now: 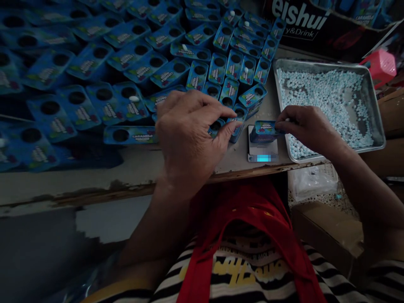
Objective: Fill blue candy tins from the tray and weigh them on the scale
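My left hand (pixel 189 134) hovers at the front of the tin rows, thumb and index finger curved with a small gap between their tips. Blue tins (pixel 238 113) show behind and through that gap; whether the fingertips touch one I cannot tell. On a small scale (pixel 263 152) with a lit display stands a blue candy tin (pixel 264 131). My right hand (pixel 307 126) is at the tin's right end, fingers pinched together, with a small pale candy (pixel 287 120) partly showing at the tips. Beside it, a metal tray (pixel 380 126) holds many white and pale-blue candies.
Many blue tins (pixel 83 63) with round dark openings cover the left and back of the table; a few carry a white candy on top. A printed black box (pixel 315 38) stands behind the tray, a pink plastic object (pixel 381 67) at its right. Cardboard (pixel 328 227) lies below the table edge.
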`<state>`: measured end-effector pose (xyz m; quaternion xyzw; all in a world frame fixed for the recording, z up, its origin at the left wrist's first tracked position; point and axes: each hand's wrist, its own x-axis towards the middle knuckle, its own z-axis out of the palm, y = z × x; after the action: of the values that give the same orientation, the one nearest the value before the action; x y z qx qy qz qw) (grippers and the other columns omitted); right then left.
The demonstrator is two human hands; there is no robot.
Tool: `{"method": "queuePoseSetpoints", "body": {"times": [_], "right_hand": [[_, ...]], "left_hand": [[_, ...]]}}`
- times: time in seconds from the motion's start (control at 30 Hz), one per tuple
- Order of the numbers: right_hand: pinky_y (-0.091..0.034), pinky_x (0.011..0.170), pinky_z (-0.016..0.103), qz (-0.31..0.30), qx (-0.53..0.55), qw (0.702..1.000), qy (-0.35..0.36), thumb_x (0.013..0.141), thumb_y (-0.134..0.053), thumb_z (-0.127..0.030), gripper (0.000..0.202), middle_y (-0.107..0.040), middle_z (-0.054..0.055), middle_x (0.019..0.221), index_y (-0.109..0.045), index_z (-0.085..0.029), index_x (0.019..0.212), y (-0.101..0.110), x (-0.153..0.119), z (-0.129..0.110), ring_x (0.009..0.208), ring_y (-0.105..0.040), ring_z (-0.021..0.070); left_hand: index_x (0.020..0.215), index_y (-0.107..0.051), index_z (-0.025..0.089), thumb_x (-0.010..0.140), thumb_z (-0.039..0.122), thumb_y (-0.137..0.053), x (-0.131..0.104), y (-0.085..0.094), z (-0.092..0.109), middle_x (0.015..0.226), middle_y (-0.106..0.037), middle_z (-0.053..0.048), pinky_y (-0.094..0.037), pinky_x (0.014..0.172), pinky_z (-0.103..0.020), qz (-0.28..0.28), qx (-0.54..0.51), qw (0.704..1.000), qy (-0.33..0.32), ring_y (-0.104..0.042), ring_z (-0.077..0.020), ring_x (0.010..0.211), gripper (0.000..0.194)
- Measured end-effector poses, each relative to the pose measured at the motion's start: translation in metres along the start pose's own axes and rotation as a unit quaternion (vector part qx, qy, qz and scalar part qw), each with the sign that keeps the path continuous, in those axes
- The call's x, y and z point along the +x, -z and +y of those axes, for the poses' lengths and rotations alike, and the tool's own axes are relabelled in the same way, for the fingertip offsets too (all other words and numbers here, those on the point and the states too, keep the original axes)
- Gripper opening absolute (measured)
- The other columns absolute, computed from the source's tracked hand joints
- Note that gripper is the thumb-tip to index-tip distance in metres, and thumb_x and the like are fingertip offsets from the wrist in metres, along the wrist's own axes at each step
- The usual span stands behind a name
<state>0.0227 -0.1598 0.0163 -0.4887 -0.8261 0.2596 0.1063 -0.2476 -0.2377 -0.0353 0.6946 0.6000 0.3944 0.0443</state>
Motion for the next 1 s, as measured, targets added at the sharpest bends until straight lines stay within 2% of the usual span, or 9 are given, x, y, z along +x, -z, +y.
{"method": "queuePoseSetpoints", "body": {"times": [0.13, 0.33, 0.43, 0.6, 0.67, 0.77, 0.87, 0.93, 1.0], "right_hand": [[-0.041, 0.076, 0.034, 0.003, 0.006, 1.0, 0.002, 0.098, -0.077, -0.024, 0.01, -0.074, 0.002, 0.08, -0.084, -0.019, 0.093, -0.001, 0.001, 0.001, 0.077, -0.063, 0.0197], [-0.042, 0.073, 0.034, 0.008, 0.034, 0.999, -0.005, 0.099, -0.08, -0.033, 0.016, -0.074, 0.003, 0.078, -0.086, -0.02, 0.094, -0.002, 0.001, 0.005, 0.076, -0.064, 0.0206], [-0.043, 0.073, 0.034, 0.002, 0.037, 0.999, -0.006, 0.093, -0.088, -0.038, 0.017, -0.072, 0.002, 0.077, -0.087, -0.021, 0.094, -0.002, 0.002, 0.006, 0.076, -0.065, 0.0208], [-0.044, 0.073, 0.034, -0.007, 0.053, 0.998, -0.024, 0.083, -0.098, -0.038, 0.024, -0.068, 0.0, 0.075, -0.085, -0.023, 0.096, 0.002, 0.003, 0.001, 0.077, -0.064, 0.0208], [-0.045, 0.071, 0.034, 0.001, 0.104, 0.993, -0.047, 0.083, -0.096, -0.037, 0.023, -0.064, 0.0, 0.075, -0.082, -0.023, 0.094, 0.006, 0.002, 0.003, 0.077, -0.061, 0.0203], [-0.047, 0.068, 0.031, 0.068, 0.286, 0.948, -0.119, 0.085, -0.088, -0.031, 0.017, -0.061, 0.0, 0.078, -0.074, -0.024, 0.09, 0.015, -0.005, 0.025, 0.074, -0.058, 0.0175], [-0.049, 0.061, 0.024, 0.173, 0.437, 0.857, -0.212, 0.079, -0.087, -0.02, 0.024, -0.063, 0.0, 0.086, -0.065, -0.025, 0.087, 0.02, -0.02, 0.07, 0.073, -0.058, 0.0144], [-0.046, 0.052, 0.019, 0.191, 0.479, 0.811, -0.277, 0.073, -0.087, -0.011, 0.03, -0.066, 0.001, 0.089, -0.064, -0.025, 0.087, 0.016, -0.031, 0.102, 0.069, -0.055, 0.0124], [-0.044, 0.047, 0.016, 0.175, 0.504, 0.778, -0.331, 0.069, -0.084, -0.005, 0.032, -0.069, 0.003, 0.094, -0.065, -0.023, 0.087, 0.008, -0.041, 0.126, 0.065, -0.053, 0.0099]], "left_hand": [[0.107, -0.085, 0.032, 0.103, 0.046, -0.081, 0.001, -0.003, -0.002, 0.107, -0.081, -0.001, -0.056, 0.11, -0.052, 0.009, 0.005, 1.0, -0.025, -0.074, -0.0307, 0.111, 0.015], [0.105, -0.085, 0.03, 0.1, 0.039, -0.084, 0.001, -0.006, 0.0, 0.106, -0.082, -0.003, -0.056, 0.102, -0.054, 0.005, 0.001, 1.0, -0.027, -0.074, -0.0331, 0.106, 0.01], [0.104, -0.086, 0.032, 0.099, 0.037, -0.085, 0.001, -0.006, 0.002, 0.108, -0.083, -0.005, -0.056, 0.1, -0.057, 0.004, -0.011, 1.0, -0.019, -0.074, -0.0359, 0.107, 0.008], [0.108, -0.086, 0.031, 0.099, 0.041, -0.084, 0.0, -0.006, 0.001, 0.111, -0.082, -0.005, -0.053, 0.107, -0.059, -0.016, -0.019, 1.0, 0.003, -0.073, -0.0379, 0.113, 0.013], [0.108, -0.086, 0.031, 0.099, 0.041, -0.083, 0.001, -0.006, 0.001, 0.112, -0.081, -0.006, -0.051, 0.111, -0.06, -0.034, -0.026, 0.999, 0.015, -0.072, -0.0382, 0.115, 0.014], [0.108, -0.086, 0.031, 0.099, 0.041, -0.083, 0.002, -0.004, 0.0, 0.111, -0.081, -0.006, -0.052, 0.11, -0.059, -0.033, -0.024, 0.999, 0.01, -0.072, -0.0374, 0.114, 0.013], [0.106, -0.085, 0.031, 0.099, 0.042, -0.083, 0.003, -0.003, -0.001, 0.111, -0.082, -0.005, -0.054, 0.106, -0.058, -0.021, -0.015, 1.0, -0.004, -0.073, -0.0371, 0.112, 0.013], [0.105, -0.084, 0.031, 0.098, 0.041, -0.085, 0.003, -0.004, 0.0, 0.111, -0.082, -0.005, -0.054, 0.106, -0.059, -0.017, -0.015, 1.0, -0.007, -0.073, -0.0372, 0.112, 0.013], [0.106, -0.084, 0.031, 0.098, 0.04, -0.086, 0.002, -0.006, 0.003, 0.114, -0.081, -0.005, -0.055, 0.107, -0.059, -0.018, -0.011, 1.0, -0.01, -0.073, -0.037, 0.113, 0.013]]}}
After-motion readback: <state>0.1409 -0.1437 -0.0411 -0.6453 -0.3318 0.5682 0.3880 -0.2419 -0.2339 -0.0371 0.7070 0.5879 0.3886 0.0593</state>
